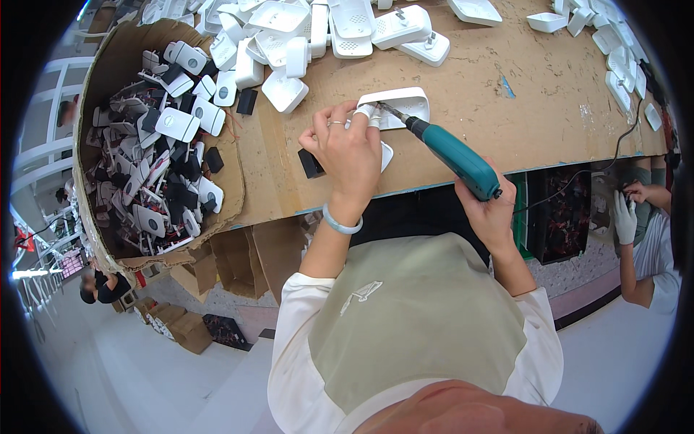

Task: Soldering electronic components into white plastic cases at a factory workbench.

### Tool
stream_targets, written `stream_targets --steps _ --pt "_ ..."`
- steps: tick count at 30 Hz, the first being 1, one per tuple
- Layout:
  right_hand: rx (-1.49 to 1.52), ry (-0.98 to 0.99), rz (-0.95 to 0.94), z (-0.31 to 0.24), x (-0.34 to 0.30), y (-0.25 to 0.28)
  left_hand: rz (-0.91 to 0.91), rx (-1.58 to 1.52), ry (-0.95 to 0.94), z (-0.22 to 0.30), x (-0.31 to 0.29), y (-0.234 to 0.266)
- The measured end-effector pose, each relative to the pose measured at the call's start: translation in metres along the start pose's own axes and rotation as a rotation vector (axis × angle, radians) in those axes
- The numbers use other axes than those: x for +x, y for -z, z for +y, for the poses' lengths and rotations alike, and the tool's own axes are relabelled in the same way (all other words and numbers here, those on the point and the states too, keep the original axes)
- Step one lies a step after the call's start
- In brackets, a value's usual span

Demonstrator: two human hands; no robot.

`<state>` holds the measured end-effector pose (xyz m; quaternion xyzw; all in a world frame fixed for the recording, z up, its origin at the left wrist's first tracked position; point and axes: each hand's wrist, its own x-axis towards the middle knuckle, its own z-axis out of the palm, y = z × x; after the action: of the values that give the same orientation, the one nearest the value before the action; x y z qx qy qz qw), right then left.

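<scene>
The brown cardboard-topped bench (470, 108) is scuffed and marked. White plastic housings (318, 32) lie heaped along its far side; loose white shells (618, 61) spread at the right, near a thin black cable (620, 137). Toward the front edge sit an open white shell (418, 101), a smaller white piece (387, 155) and a black block (311, 164).

Assembly workshop: electric screwdriver (457, 155), heaped casings (279, 48)

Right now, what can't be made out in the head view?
All in head view:
- Green driver, exact tip contact: too small, beside left hand.
- Small white piece: partly covered by that hand.
- Cardboard box, lower contents: buried under white devices.
- White casings, pile's far end: cut off by upper edge.
</scene>
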<state>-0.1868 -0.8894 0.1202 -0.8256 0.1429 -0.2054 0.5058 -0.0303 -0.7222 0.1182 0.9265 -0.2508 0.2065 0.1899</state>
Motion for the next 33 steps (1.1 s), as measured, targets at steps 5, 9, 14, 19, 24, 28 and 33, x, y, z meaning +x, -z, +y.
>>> stream_targets --steps 5,9,14,19,24,28,33 --pt "0.006 -0.006 -0.02 -0.0001 -0.0003 0.0023 -0.008 0.01 0.003 -0.0003 -0.0002 -0.0003" --pt "0.002 -0.017 -0.024 -0.0025 0.0002 0.0028 -0.008 0.015 0.002 -0.0008 -0.0002 -0.0011" --pt "0.004 0.004 -0.023 -0.0039 0.0011 0.0043 -0.006 0.007 0.002 -0.0016 -0.0007 -0.0015" --pt "0.007 -0.004 -0.014 -0.0038 0.0002 0.0039 -0.006 0.003 0.006 -0.0015 -0.0004 -0.0009" --pt "0.008 -0.005 -0.013 -0.0054 -0.0003 0.0042 0.018 -0.051 0.008 -0.0017 -0.0009 -0.0034" --pt "0.016 0.003 -0.003 -0.0058 -0.0008 0.0034 0.008 -0.042 0.008 -0.001 -0.0007 -0.003" --pt "-0.013 0.022 -0.015 -0.0056 0.0018 0.0027 0.014 -0.04 0.006 -0.001 -0.0004 -0.0039"
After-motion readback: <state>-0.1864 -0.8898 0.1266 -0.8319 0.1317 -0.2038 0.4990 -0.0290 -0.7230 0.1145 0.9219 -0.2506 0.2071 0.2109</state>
